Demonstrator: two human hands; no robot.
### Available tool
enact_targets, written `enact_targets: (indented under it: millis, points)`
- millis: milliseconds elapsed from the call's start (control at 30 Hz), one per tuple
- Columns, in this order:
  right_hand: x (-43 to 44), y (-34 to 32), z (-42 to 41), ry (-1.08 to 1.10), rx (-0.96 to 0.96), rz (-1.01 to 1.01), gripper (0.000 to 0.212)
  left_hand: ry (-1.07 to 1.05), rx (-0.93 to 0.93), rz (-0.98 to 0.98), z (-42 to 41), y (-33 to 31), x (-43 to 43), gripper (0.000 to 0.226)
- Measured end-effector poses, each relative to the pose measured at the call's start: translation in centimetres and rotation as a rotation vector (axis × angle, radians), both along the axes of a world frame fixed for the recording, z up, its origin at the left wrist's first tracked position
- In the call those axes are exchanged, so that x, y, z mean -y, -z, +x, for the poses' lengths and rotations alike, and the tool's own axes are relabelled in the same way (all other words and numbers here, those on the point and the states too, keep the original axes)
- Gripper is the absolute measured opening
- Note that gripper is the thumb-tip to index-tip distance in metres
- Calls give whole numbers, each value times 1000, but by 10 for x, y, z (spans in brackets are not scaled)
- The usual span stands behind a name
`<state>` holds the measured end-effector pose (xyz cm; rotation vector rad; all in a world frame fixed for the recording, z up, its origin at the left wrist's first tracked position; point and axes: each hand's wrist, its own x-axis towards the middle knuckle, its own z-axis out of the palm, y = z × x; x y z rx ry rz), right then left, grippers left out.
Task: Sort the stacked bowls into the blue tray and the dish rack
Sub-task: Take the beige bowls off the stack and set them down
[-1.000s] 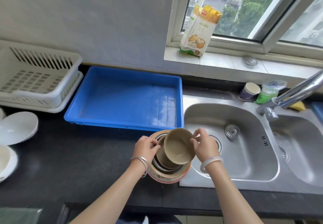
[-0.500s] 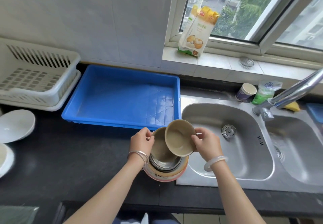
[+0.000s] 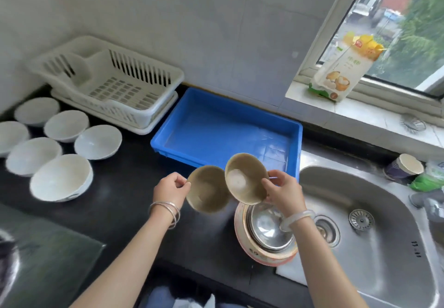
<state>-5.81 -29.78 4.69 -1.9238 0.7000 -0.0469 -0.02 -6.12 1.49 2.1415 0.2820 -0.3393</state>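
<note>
While one tan bowl point(image 3: 206, 191) hangs tilted, pinched at its rim by the left hand point(image 3: 171, 188), a second bowl point(image 3: 243, 180) is pinched likewise by the right hand point(image 3: 283, 193), both just before the tray point(image 3: 225, 130). The stack point(image 3: 266, 235) sits under the right wrist; the rack point(image 3: 113, 86) stands left of the tray.

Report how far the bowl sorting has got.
Done: nothing; the blue plastic tray and white slatted dish rack hold no bowls. In hand: left hand grips one tan round bowl, right hand a second tan bowl. Left: those, plus shiny steel bowls nested in an orange-rimmed bowl.
</note>
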Motion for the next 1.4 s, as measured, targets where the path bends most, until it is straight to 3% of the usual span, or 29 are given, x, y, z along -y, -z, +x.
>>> enact_targets:
  millis: [200, 333, 433, 867, 1400]
  points:
    - [-64, 32, 48, -102, -108, 196, 21, -345, -95, -74, -2, 23, -82, 19]
    - [-114, 53, 82, -182, -168, 185, 9, -537, -130, -114, -2, 38, -127, 23]
    - [-148, 66, 105, -228, -212, 163, 11, -621, -144, -129, 2, 45, -153, 22]
    - [-230, 103, 164, -270, -347, 101, 26, -825, -172, -141, 9, 69, -193, 22]
    - [-256, 113, 179, -244, -364, 254, 29, -888, -180, -127, 14, 75, -193, 9]
